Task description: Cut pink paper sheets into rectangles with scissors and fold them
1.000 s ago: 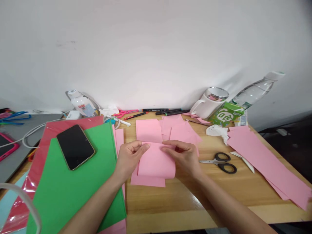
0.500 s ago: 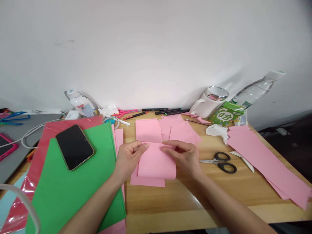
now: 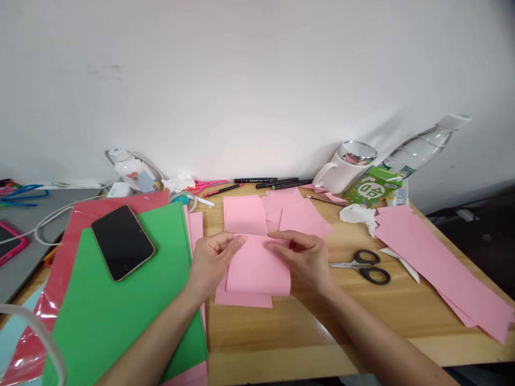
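Note:
A sheet of pink paper point(image 3: 257, 268) is bent over on itself, its rounded fold facing me. My left hand point(image 3: 213, 261) pinches its far left corner between thumb and fingers. At the far right corner, my right hand point(image 3: 306, 257) grips the same sheet in a like way. Under it another pink sheet point(image 3: 243, 301) sticks out towards me on the wooden table point(image 3: 298, 343). Just beyond my hands lies a small stack of pink paper point(image 3: 244, 213). To the right of my right hand rest black-handled scissors point(image 3: 364, 266).
Left stands a pile of green paper point(image 3: 132, 316) with a phone point(image 3: 123, 243) on it. Pink strips point(image 3: 438, 268) lie at right. Along the wall are a white mug point(image 3: 341, 169), a clear bottle point(image 3: 422, 145), a white bottle point(image 3: 134, 170), markers point(image 3: 281, 185) and pink scraps point(image 3: 303, 214).

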`<state>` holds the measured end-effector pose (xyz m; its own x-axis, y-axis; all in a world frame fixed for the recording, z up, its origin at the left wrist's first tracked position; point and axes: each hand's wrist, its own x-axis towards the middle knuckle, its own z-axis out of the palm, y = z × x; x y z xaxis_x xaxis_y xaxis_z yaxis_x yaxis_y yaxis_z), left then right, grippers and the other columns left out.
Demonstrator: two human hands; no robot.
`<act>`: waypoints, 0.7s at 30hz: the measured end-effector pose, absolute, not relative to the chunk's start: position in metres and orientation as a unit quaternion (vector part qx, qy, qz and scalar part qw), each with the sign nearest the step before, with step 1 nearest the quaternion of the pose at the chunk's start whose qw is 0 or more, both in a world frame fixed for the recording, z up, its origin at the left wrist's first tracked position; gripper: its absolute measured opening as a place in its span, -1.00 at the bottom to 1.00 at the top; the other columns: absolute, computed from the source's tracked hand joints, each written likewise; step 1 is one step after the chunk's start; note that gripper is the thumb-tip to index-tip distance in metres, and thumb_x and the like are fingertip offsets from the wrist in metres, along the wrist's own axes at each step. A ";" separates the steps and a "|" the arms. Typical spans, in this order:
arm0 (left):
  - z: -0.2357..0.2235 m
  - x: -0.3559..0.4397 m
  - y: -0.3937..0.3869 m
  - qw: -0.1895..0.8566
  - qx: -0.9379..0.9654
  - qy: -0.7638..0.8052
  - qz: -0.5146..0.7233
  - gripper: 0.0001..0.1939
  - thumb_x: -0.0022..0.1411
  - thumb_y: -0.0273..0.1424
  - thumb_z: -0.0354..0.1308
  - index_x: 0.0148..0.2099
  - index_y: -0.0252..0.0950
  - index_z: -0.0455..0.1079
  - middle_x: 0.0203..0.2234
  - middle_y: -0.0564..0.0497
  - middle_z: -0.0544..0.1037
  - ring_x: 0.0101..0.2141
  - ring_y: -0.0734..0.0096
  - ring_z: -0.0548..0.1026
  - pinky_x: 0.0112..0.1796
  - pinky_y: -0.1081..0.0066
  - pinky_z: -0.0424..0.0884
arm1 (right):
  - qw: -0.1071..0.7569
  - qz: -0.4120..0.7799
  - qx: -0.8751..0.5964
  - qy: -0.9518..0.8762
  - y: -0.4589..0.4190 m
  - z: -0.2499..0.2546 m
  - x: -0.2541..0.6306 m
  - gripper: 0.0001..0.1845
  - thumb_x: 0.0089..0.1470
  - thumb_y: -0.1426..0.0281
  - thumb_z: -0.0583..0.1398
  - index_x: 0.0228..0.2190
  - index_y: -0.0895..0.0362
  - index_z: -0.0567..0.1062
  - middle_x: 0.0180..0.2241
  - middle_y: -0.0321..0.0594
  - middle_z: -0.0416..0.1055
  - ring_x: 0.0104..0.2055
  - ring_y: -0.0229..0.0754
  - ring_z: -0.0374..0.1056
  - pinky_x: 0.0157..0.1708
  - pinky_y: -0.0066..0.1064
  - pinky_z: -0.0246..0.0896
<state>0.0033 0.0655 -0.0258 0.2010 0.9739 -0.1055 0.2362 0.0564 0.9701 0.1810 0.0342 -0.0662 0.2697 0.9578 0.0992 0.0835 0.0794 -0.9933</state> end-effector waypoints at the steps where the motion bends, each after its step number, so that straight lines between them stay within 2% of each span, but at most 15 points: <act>1: -0.027 0.003 0.066 0.509 0.584 0.519 0.362 -0.71 0.04 -0.20 0.17 -0.51 -0.34 0.42 -0.63 0.09 0.41 -0.56 0.51 0.31 -0.54 0.51 0.21 | 0.569 0.386 -0.559 -0.463 0.035 -0.065 0.181 -0.81 -0.22 0.32 0.36 -0.43 0.05 0.60 -0.49 -0.29 0.50 -0.51 -0.29 0.26 -0.54 -0.47 0.12; 3: -0.028 0.003 0.066 0.506 0.581 0.521 0.367 -0.71 0.05 -0.19 0.17 -0.51 -0.33 0.42 -0.63 0.10 0.41 -0.57 0.52 0.30 -0.54 0.52 0.20 | 0.567 0.388 -0.559 -0.465 0.036 -0.062 0.182 -0.74 -0.22 0.31 0.36 -0.37 0.06 0.59 -0.50 -0.30 0.47 -0.54 -0.33 0.22 -0.58 -0.49 0.10; 7: -0.028 0.002 0.067 0.499 0.578 0.519 0.385 -0.73 0.06 -0.21 0.17 -0.50 -0.32 0.44 -0.63 0.11 0.43 -0.56 0.53 0.30 -0.54 0.53 0.21 | 0.558 0.398 -0.558 -0.467 0.038 -0.053 0.185 -0.68 -0.19 0.30 0.33 -0.30 0.13 0.56 -0.69 -0.41 0.26 -0.66 -0.41 0.02 -0.69 -0.53 -0.07; 9: -0.027 0.003 0.067 0.492 0.573 0.517 0.402 -0.76 0.06 -0.22 0.18 -0.45 -0.31 0.48 -0.60 0.10 0.47 -0.55 0.53 0.32 -0.53 0.54 0.23 | 0.569 0.426 -0.547 -0.443 0.038 -0.051 0.186 -0.69 -0.17 0.29 0.32 -0.31 0.15 0.56 -0.70 -0.41 0.25 -0.64 -0.40 0.08 -0.66 -0.53 0.00; 13: -0.030 0.003 0.068 0.477 0.552 0.509 0.456 -0.81 0.04 -0.27 0.21 -0.36 -0.28 0.53 -0.52 0.08 0.54 -0.48 0.52 0.37 -0.47 0.55 0.27 | 0.599 0.469 -0.512 -0.400 0.039 -0.053 0.187 -0.77 -0.17 0.33 0.33 -0.35 0.11 0.58 -0.60 -0.34 0.45 -0.53 -0.33 0.31 -0.50 -0.49 0.23; 16: -0.032 0.002 0.068 0.468 0.552 0.506 0.470 -0.82 0.05 -0.29 0.21 -0.33 -0.27 0.55 -0.48 0.07 0.57 -0.44 0.51 0.40 -0.42 0.55 0.29 | 0.617 0.465 -0.504 -0.387 0.039 -0.054 0.188 -0.82 -0.19 0.35 0.35 -0.41 0.08 0.59 -0.52 -0.31 0.53 -0.49 -0.30 0.38 -0.45 -0.48 0.29; 21: -0.032 0.001 0.068 0.460 0.561 0.503 0.469 -0.82 0.05 -0.30 0.21 -0.32 -0.26 0.55 -0.48 0.07 0.57 -0.45 0.50 0.41 -0.43 0.55 0.29 | 0.623 0.463 -0.507 -0.374 0.039 -0.053 0.188 -0.83 -0.22 0.36 0.36 -0.45 0.08 0.60 -0.49 -0.28 0.57 -0.47 -0.25 0.43 -0.43 -0.45 0.34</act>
